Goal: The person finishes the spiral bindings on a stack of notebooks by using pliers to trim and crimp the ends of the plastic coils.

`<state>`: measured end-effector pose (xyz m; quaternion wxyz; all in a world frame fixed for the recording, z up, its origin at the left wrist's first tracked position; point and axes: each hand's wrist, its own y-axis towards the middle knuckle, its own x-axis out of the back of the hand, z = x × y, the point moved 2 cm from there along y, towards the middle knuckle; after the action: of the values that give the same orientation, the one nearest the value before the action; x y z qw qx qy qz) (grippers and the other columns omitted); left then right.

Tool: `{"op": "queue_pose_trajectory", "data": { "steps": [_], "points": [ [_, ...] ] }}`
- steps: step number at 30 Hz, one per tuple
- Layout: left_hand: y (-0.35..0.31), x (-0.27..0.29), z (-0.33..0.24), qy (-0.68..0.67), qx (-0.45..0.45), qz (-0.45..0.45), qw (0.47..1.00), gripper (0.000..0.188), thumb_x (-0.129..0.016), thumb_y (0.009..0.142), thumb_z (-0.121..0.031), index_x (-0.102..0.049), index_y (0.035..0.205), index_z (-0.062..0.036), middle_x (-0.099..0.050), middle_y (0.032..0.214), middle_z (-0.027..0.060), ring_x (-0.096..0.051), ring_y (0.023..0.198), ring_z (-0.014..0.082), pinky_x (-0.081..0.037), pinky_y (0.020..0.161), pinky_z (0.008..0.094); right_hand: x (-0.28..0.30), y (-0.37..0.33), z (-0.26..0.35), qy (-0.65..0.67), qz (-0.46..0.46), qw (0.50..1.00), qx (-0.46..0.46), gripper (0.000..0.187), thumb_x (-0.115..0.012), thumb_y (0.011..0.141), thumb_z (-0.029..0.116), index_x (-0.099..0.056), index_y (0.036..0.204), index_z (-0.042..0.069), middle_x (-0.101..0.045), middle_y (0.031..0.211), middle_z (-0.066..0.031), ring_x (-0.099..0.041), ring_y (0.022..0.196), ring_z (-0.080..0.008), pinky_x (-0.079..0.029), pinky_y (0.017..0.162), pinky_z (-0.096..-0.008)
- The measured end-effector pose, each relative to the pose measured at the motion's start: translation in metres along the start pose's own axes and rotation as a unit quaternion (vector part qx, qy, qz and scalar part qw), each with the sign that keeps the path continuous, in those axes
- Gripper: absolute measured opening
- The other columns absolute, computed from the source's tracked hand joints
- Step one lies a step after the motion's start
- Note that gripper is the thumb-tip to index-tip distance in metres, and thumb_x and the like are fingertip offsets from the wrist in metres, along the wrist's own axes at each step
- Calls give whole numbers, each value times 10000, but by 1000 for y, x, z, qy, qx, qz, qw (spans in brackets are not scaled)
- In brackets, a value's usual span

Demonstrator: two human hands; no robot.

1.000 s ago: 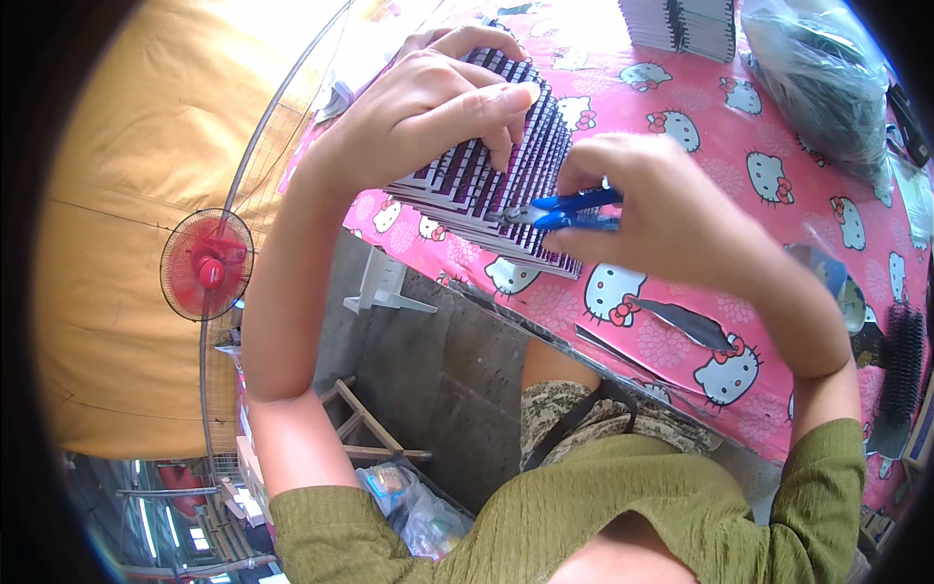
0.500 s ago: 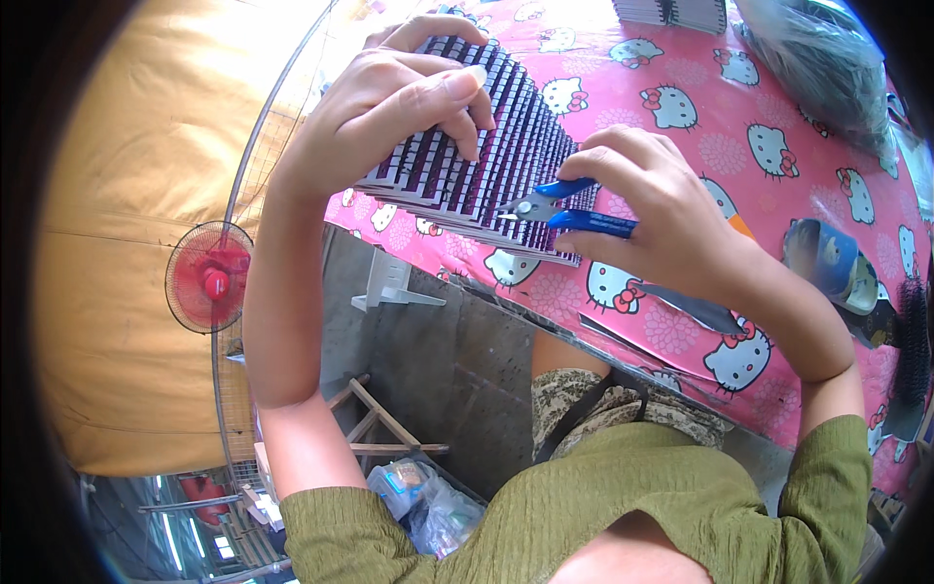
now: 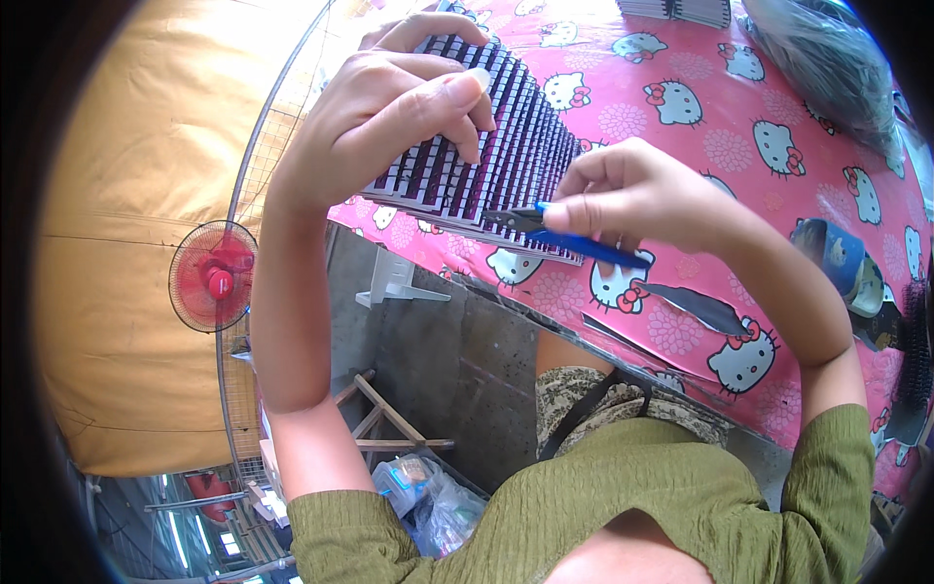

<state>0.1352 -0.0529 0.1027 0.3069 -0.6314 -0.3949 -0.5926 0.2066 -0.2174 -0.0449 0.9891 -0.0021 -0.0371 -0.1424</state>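
A fanned stack of wire-bound notebooks (image 3: 516, 127) lies near the table's edge, with rows of dark binding loops facing up. Over its upper left part, my left hand (image 3: 399, 107) grips it with bent fingers, some pressed among the loops. Small blue-handled wire cutters (image 3: 593, 248) are held in my right hand (image 3: 632, 200), thumb on top and fingers curled round the handles. Their metal jaws point left and lie at the loops along the stack's lower right side. Whether the jaws touch a wire is too small to tell.
A pink patterned cloth covers the table (image 3: 671, 102). More bound books (image 3: 676, 10) and a clear plastic bag (image 3: 827, 68) lie at the back. To the right are a blue cup-like container (image 3: 827, 253) and black binding coils (image 3: 913, 331). A red fan (image 3: 216, 277) stands left.
My right hand has rolled over the cutters, and their handles have turned and closed together. The jaws have shifted slightly left along the loops. My left hand stays in place on the stack.
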Motion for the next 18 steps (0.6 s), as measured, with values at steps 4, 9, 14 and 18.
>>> {"op": "queue_pose_trajectory", "data": {
  "steps": [4, 9, 14, 18],
  "points": [
    [0, 1, -6, 6, 40, 16, 999, 584, -310, 925, -328, -707, 632, -15, -685, 800, 104, -482, 1181, 310, -324, 1032, 425, -12, -23, 8, -337, -170, 890, 255, 403, -766, 723, 292, -594, 992, 46, -609, 896, -130, -612, 863, -257, -465, 775, -405],
    [3, 2, -8, 14, 45, 24, 999, 567, -327, 927, -317, -704, 633, -11, -682, 804, 104, -477, 1181, 310, -324, 1032, 416, -24, -23, 13, -489, -265, 754, 350, 393, -755, 682, 243, -566, 985, 81, -555, 979, -108, -561, 940, -269, -420, 830, -414],
    [0, 3, -2, -18, 21, 15, 1000, 549, -344, 921, -315, -703, 637, -12, -683, 811, 103, -471, 1187, 311, -322, 1032, 414, -22, -24, 25, -499, -227, 768, 330, 339, -761, 666, 195, -604, 930, 52, -577, 860, -89, -598, 796, -243, -473, 699, -359],
    [-2, 3, -5, 3, 24, 15, 1000, 544, -349, 917, -319, -704, 646, -11, -681, 817, 112, -469, 1184, 313, -323, 1027, 415, -1, -9, 35, -327, -64, 934, 131, 363, -799, 705, 210, -624, 968, 31, -605, 757, -62, -604, 659, -161, -474, 577, -320]
  ]
}}
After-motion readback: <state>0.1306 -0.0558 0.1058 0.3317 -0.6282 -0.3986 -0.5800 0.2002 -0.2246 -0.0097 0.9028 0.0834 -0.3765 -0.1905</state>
